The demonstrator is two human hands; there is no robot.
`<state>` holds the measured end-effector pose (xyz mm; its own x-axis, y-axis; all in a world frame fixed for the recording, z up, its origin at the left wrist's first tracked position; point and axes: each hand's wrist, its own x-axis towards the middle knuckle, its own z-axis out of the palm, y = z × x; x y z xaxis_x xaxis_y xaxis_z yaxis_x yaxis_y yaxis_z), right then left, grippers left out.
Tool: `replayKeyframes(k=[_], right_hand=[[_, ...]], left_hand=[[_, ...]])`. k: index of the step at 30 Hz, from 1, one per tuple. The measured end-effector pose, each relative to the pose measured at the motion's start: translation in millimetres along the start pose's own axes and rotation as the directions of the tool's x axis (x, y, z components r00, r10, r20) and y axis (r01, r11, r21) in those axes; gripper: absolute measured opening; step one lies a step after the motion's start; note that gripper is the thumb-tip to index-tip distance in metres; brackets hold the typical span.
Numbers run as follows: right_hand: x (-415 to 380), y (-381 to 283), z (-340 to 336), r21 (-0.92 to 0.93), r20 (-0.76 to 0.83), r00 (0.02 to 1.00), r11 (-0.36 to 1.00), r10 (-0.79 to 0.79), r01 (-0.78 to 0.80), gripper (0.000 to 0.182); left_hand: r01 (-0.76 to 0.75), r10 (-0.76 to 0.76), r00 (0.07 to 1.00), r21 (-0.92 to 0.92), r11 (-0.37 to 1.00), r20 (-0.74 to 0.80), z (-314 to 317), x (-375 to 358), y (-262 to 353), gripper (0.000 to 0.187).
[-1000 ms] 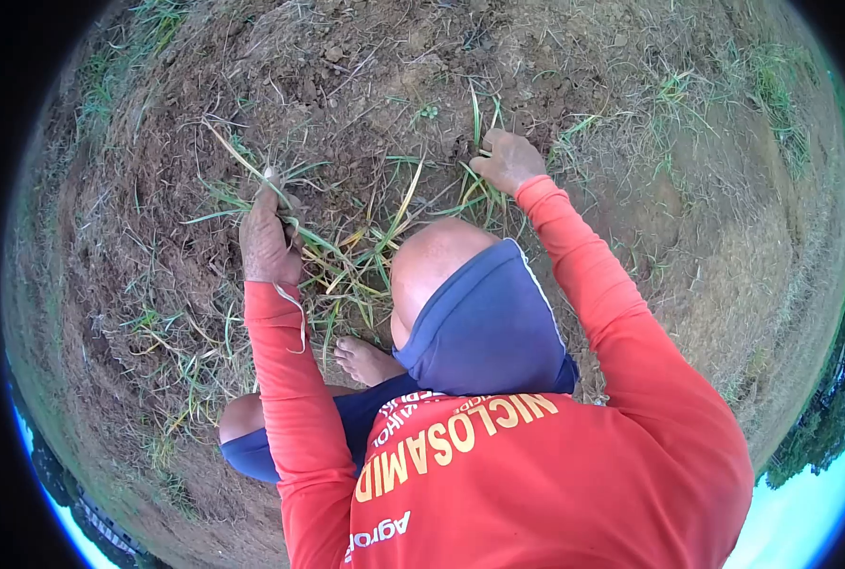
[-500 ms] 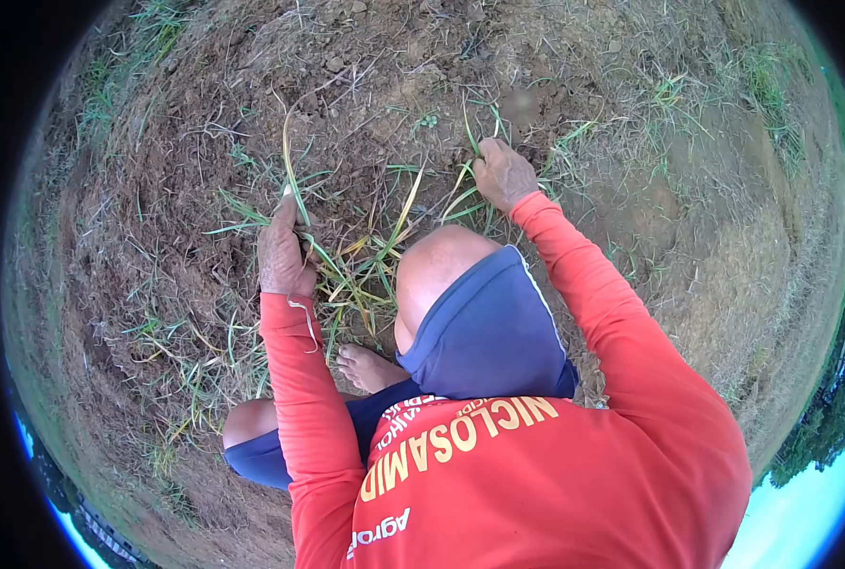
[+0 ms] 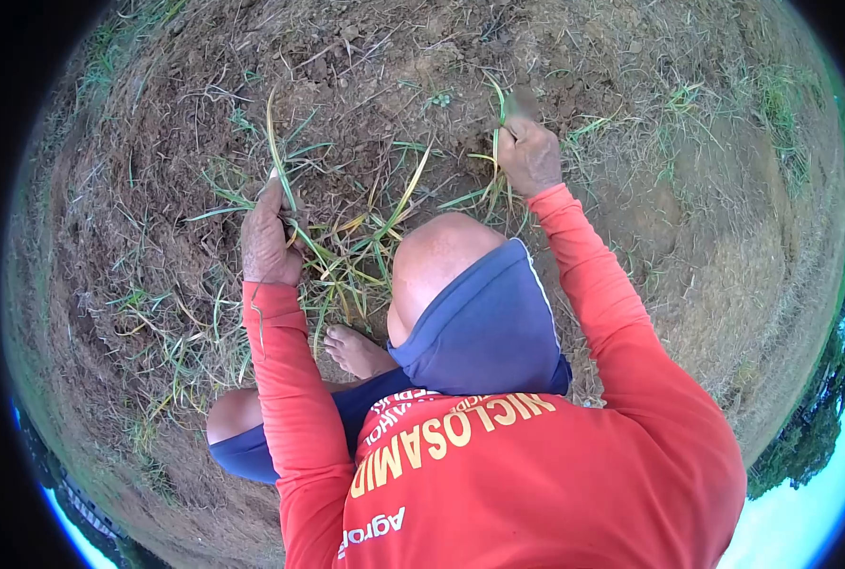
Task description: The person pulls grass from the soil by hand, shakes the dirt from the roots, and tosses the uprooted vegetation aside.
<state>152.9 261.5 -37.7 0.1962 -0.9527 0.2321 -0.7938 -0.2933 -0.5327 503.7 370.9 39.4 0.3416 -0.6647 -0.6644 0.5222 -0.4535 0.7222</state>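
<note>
My left hand (image 3: 270, 237) is closed around long green and yellowing grass blades (image 3: 277, 156), which stick up past the fingertips. On the right, my right hand (image 3: 530, 156) is pinched on a thin tuft of green grass (image 3: 499, 102), with some blades hanging below the fingers. Between my hands a loose clump of green and yellow blades (image 3: 370, 242) lies on brown soil, close to my raised knee (image 3: 438, 261). The roots of the held grass are hidden.
My bare foot (image 3: 358, 351) rests on the ground below the clump. Dry, crumbly soil (image 3: 346, 104) with straw surrounds me. Green grass tufts (image 3: 778, 109) grow at the upper right. A tree (image 3: 806, 431) and sky show at the far right edge.
My right hand has moved slightly up and to the right with its grass. My left hand has shifted a little left, still closed on the blades.
</note>
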Motion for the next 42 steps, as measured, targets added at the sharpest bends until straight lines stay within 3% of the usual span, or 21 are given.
replayKeyframes(k=[3,6,9,12,13,16,20,23,27,30,31,32,34,35,38,42], right_hand=[[20,-3,-23,0.051,0.028,1.0,0.999,0.01,-0.012,0.014],[48,-14,-61,0.241,-0.106,0.987,0.966,0.12,-0.092,0.015],[75,-15,-92,0.443,0.191,0.908,0.793,0.373,-0.419,0.023],[59,49,-58,-0.107,0.156,0.935,0.946,0.32,-0.306,0.03],[52,51,-55,-0.07,0.221,0.911,0.937,0.348,-0.341,0.041],[-1,31,-32,-0.227,0.333,0.789,0.856,0.517,-0.465,0.049],[-26,33,3,-0.346,0.446,0.681,0.814,0.581,-0.467,0.061],[-30,35,8,-0.427,0.497,0.648,0.813,0.577,-0.397,0.057],[-26,2,6,-0.36,0.394,0.565,0.688,0.725,-0.63,0.047],[-29,50,32,-0.366,0.506,0.496,0.696,0.706,-0.618,0.048],[-31,72,40,-0.456,0.757,0.488,0.886,0.434,-0.082,0.048],[-25,53,28,-0.428,0.667,0.466,0.811,0.581,-0.398,0.049],[-18,13,7,-0.217,0.521,0.273,0.434,0.809,-0.874,0.049],[-21,16,14,-0.292,0.491,0.335,0.514,0.804,-0.806,0.051],[-51,55,48,-0.232,0.332,0.636,0.714,0.697,-0.661,0.05],[-68,59,56,-0.091,0.179,0.751,0.771,0.635,-0.63,0.042]], left_hand=[[0.018,-0.019,1.0,0.042,0.999,0.025,-1,6,0,0.026],[0.032,-0.032,0.999,-0.008,0.999,0.033,6,2,4,0.028],[0.023,-0.022,0.999,-0.026,0.999,0.043,14,4,6,0.028],[0.043,-0.044,0.998,0.023,0.999,0.048,12,7,3,0.028],[0.009,-0.009,0.999,0.013,1.0,0.046,12,11,5,0.029],[0.054,-0.055,0.998,0.053,0.997,0.007,14,-9,6,0.031],[0.029,-0.03,0.999,0.02,0.999,0.032,10,2,8,0.029],[0.027,-0.026,0.998,-0.012,1.0,0.054,9,1,9,0.025],[0.027,-0.026,0.999,-0.025,0.999,0.044,9,3,9,0.024],[-0.01,0.011,0.998,-0.018,1.0,0.067,12,-1,11,0.025],[0.003,-0.001,0.997,-0.019,1.0,0.076,13,-3,13,0.027],[0.007,-0.006,0.998,-0.015,1.0,0.064,12,-3,12,0.027],[0.013,-0.013,0.999,-0.01,1.0,0.039,9,3,9,0.025],[0.015,-0.015,0.998,-0.014,1.0,0.061,8,1,11,0.026],[0.017,-0.017,0.999,-0.001,1.0,0.045,9,0,10,0.027],[-0.013,0.015,0.999,-0.057,0.998,0.034,15,-6,13,0.028]])
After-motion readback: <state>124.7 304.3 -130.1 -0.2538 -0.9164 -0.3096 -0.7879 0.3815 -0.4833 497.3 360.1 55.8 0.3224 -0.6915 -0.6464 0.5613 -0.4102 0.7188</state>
